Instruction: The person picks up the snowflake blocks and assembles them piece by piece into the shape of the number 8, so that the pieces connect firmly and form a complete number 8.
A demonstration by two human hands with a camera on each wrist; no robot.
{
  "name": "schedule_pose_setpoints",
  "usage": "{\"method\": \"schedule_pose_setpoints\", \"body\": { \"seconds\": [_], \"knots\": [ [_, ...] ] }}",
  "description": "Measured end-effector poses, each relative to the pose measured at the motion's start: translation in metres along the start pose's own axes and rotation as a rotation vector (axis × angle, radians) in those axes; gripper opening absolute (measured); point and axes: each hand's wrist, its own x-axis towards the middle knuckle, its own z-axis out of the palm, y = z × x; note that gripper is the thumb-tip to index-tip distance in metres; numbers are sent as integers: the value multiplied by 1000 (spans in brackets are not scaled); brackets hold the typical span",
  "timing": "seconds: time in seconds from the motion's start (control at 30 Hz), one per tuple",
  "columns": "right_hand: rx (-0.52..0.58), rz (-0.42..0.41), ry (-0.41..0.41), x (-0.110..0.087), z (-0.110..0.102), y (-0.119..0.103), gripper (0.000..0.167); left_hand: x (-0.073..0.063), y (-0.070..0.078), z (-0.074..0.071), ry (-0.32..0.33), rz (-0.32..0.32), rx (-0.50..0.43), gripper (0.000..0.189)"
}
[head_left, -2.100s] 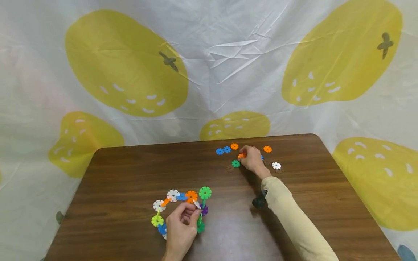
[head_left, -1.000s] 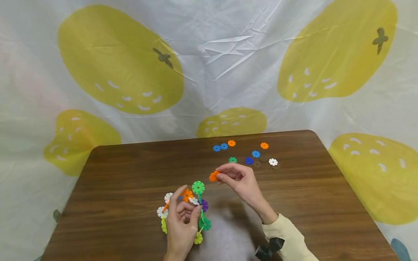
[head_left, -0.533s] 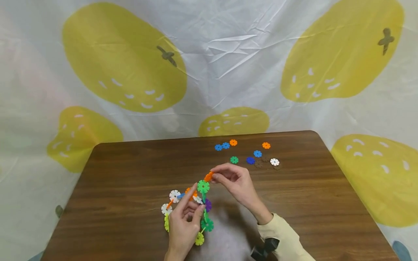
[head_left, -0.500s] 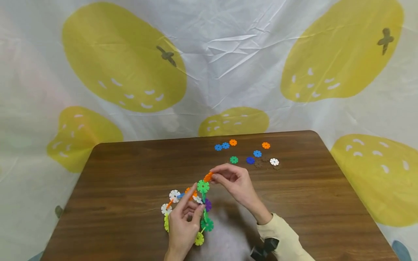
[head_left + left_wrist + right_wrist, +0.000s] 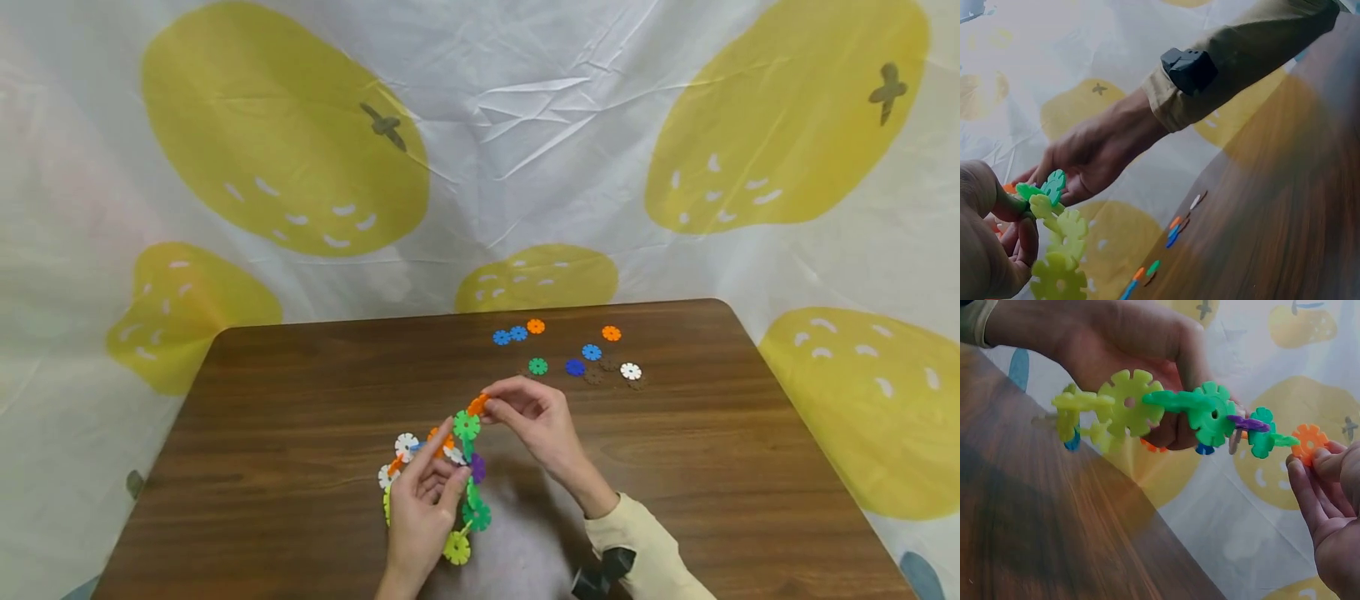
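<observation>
Right hand (image 5: pixel 536 421): it has come from among the loose discs (image 5: pixel 575 367) at the far side, where it was two seconds ago, to the chain of joined discs (image 5: pixel 473 493), bringing the orange disc (image 5: pixel 478 405) with it.
Right grip: thumb and fingertips close together in a pinch on the orange disc's rim.
Left hand (image 5: pixel 423 517): thumb and fingers curl in on the chain, with the forefinger reaching toward the light green disc (image 5: pixel 467 426); which disc they pinch is hidden.
Orange disc: it meets the light green disc at the chain's end; how deep the slots sit cannot be told.
Slot risk: a push off the slot's line would probably make the orange disc skid or twist out of the fingertips.
Chain risk: the joints near the purple disc (image 5: pixel 479 467) could swivel or part under that push, more so if the left hand's hold is loose.
Lower discs: the yellow-green disc (image 5: pixel 457 547) hangs outside the fingers, so a turn of the wrist might swing it into a sleeve (image 5: pixel 652 554) or the table (image 5: pixel 300 400).
Far edge: the orange discs and blue discs (image 5: pixel 518 333) lie near it, well apart from the hands.
Room: wood spreads left of the chain and between the right hand and the loose discs; the near edge is out of view.
Right wrist: the black device (image 5: pixel 617 564) on it takes up room low beside the chain.
</observation>
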Motion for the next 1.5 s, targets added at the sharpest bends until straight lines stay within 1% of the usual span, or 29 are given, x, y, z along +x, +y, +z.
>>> {"method": "schedule_pose_setpoints", "body": {
  "seconds": [0.17,0.23,0.4,0.47,0.57,0.63,0.77,0.87,0.9,0.93,0.97,1.0,1.07,1.13,1.17,1.2,1.23,1.3,1.37,1.5],
  "knots": [
    [29,-11,11,-1,4,2,22,1,-1,0,-2,-10,-35,54],
    [33,-26,28,-3,6,3,21,1,-1,0,-6,-34,-48,53],
    [1,-111,77,-9,11,9,16,2,2,-1,-19,-115,-84,54],
    [-16,-136,88,-10,11,10,15,1,2,0,-18,-122,-90,54],
    [-15,-124,89,-10,10,9,15,1,1,1,-33,-116,-88,55],
    [1,-104,78,-9,10,8,16,0,0,1,-55,-121,-80,57],
    [59,-42,33,-7,10,4,22,-1,6,-5,-147,-163,-45,66],
    [91,3,-20,-3,10,3,25,-2,15,-15,-222,-188,30,71],
    [95,18,-35,-3,11,3,25,-2,20,-19,-234,-188,65,71],
    [99,30,-49,-2,11,3,25,-1,24,-23,-235,-181,110,68],
    [104,41,-60,-1,11,3,25,0,28,-28,-225,-150,155,62],
    [109,50,-67,-1,11,3,24,3,32,-32,-201,-110,200,55],
    [122,75,-65,0,11,4,21,12,38,-39,-144,-7,295,39],
    [146,106,-60,0,10,5,13,23,41,-42,-114,95,382,26],
    [161,122,-62,0,10,7,10,29,41,-43,-122,134,408,23],
    [175,142,-64,0,9,8,8,34,41,-43,-147,151,426,22],
    [192,160,-71,0,9,10,10,38,40,-42,-185,155,434,21],
    [222,190,-91,0,8,14,15,43,38,-41,-260,129,413,19],
    [243,201,-110,0,8,17,18,46,36,-39,-302,75,367,18],
    [253,205,-127,-1,9,20,19,49,32,-35,-323,-30,277,18]
  ]
}}
